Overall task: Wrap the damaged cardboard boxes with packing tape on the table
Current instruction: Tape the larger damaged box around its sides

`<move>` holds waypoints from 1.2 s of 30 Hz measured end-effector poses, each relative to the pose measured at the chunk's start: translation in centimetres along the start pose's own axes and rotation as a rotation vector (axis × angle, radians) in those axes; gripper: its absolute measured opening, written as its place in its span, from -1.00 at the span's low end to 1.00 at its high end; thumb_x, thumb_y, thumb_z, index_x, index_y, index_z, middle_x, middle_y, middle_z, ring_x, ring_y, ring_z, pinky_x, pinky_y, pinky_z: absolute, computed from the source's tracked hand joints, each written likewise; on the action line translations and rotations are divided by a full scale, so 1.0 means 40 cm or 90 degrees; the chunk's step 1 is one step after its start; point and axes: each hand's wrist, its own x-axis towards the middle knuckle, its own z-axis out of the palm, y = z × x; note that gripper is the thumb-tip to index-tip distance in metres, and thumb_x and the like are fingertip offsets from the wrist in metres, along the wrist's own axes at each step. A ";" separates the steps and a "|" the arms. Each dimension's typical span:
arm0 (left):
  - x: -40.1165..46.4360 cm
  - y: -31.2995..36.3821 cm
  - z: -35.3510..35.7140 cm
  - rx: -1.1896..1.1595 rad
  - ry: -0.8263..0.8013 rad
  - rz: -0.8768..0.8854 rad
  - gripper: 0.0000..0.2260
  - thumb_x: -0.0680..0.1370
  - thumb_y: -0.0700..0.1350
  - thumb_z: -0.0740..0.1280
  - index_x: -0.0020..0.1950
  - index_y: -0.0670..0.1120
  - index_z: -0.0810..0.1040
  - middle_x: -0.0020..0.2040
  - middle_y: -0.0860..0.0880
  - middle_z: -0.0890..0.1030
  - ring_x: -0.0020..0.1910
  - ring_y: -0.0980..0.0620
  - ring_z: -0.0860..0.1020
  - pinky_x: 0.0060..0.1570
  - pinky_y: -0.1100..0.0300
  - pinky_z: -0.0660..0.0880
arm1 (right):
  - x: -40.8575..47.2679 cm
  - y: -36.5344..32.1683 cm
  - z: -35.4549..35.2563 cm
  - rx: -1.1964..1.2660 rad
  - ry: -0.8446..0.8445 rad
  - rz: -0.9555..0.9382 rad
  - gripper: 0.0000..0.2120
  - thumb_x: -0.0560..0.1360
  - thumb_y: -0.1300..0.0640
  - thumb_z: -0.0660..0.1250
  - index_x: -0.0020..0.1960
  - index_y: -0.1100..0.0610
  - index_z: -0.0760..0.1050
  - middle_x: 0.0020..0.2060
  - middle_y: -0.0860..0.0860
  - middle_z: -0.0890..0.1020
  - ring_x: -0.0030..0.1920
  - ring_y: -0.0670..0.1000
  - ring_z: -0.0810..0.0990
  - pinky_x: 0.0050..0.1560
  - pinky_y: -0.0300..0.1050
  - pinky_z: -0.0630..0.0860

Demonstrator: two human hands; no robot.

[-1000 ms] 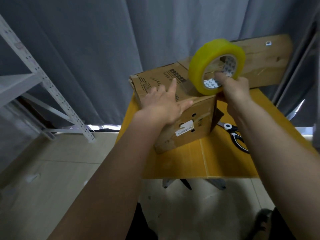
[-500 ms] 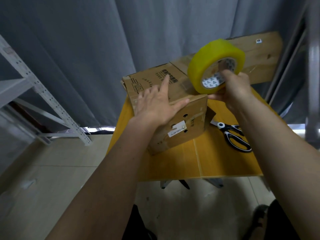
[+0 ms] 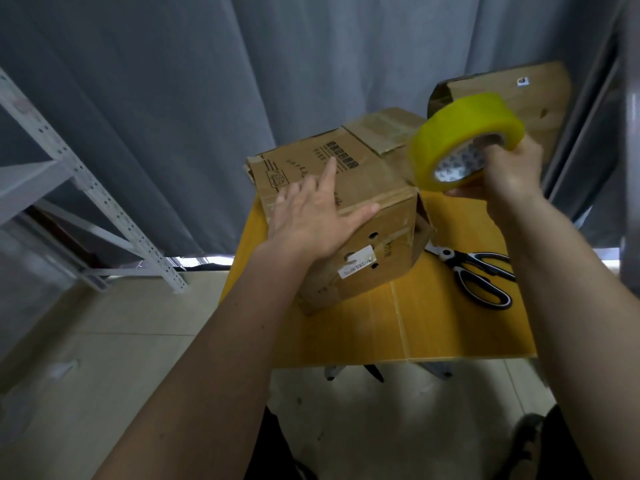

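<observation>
A worn brown cardboard box [image 3: 377, 258] with printed text, round holes and a white label stands on the yellow table [image 3: 433, 327]. My left hand [image 3: 311, 216] lies flat on its top near edge, fingers straight and spread, pressing it down. My right hand [image 3: 509, 171] grips a yellow roll of packing tape [image 3: 460, 133] through its core, held in the air just right of the box's top right corner. A strip of clear tape seems to run from the roll down to the box top. A second cardboard box [image 3: 540, 98] stands behind, at the back right.
Black-handled scissors [image 3: 478, 275] lie on the table right of the box. A grey curtain [image 3: 207, 98] hangs behind the table. A white metal shelf frame [image 3: 86, 188] stands at the left. A grey post [image 3: 630, 168] rises at the right edge. Tiled floor lies below.
My right hand has carried the tape roll rightward, off the box's top to beyond its right corner. My left hand has stayed flat on the box.
</observation>
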 end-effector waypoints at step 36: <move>0.067 0.095 -0.011 -0.015 -0.223 0.069 -0.26 0.49 0.47 -0.10 0.58 0.18 -0.15 0.61 0.07 -0.17 0.57 -0.09 -0.19 0.40 -0.35 -0.22 | -0.010 0.143 0.036 0.109 -0.056 0.280 -0.91 0.56 0.23 0.32 -0.02 0.08 0.44 -0.14 0.08 0.62 -0.24 0.06 0.66 -0.41 -0.04 0.61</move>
